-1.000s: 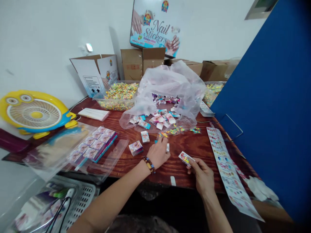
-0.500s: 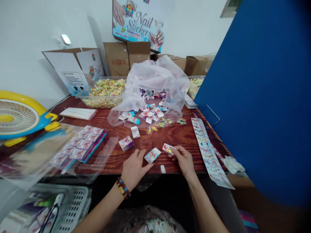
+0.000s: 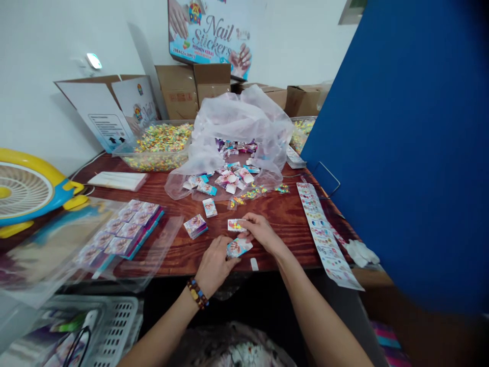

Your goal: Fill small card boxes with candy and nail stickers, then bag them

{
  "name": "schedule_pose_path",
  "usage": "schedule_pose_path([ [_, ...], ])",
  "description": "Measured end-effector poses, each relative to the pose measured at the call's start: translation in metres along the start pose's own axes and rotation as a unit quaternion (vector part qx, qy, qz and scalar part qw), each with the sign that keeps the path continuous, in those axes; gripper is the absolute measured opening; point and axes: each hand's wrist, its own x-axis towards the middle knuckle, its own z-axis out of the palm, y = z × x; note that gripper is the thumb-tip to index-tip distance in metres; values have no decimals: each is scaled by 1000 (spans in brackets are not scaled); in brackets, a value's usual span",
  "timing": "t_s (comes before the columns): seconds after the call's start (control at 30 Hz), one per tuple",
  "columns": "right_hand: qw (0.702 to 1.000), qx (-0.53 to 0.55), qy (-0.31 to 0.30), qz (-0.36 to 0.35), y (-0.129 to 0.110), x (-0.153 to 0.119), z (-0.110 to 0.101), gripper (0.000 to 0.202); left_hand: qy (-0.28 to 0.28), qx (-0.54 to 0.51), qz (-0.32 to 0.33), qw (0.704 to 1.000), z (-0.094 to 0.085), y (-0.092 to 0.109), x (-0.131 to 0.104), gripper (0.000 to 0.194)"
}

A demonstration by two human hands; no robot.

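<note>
The left hand (image 3: 214, 265) pinches a folded card (image 3: 239, 247) at the near table (image 3: 290, 224) edge, fingers closed on its corner. Just beyond, the right hand (image 3: 262, 232) grips a small packet (image 3: 236, 225) between thumb and fingertips. The card may slip over the edge if the pinch loosens. Past both fingertips lie a card stack (image 3: 195, 226) and the plastic bag (image 3: 240, 122).

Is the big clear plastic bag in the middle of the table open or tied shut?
Open. The plastic bag gapes toward the camera, and small packets spill from its mouth onto the table.
</note>
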Motion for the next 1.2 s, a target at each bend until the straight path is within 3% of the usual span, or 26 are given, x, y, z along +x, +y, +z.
schedule_pose_path([
  [0.17, 1000, 23, 13, -15, -7, -6, 12, 28, 51, -95, -17, 994, 6, -7, -7, 33],
  [0.3, 997, 17, 43, -58, -8, -30, 11, 31, 97, -114, -50, 988, 2, -10, -9, 31],
  [0.5, 994, -42, 45, -90, 0, -66, 11, 31, 107, -115, -48, 986, -3, -13, -10, 28],
  [0.67, 993, -65, 72, -71, -6, -56, 6, 29, 94, -114, -7, 989, -3, -13, -15, 30],
  [0.83, 963, -247, -8, -106, -26, -50, -3, 18, 96, -104, 2, 990, -7, -11, -18, 30],
  [1.03, 960, -268, -63, -45, -40, -46, -11, 16, 92, -72, 22, 993, -10, -11, -17, 32],
  [1.2, 949, -305, -45, -67, -37, -36, -5, 13, 87, -25, 58, 994, -10, -10, -17, 34],
])
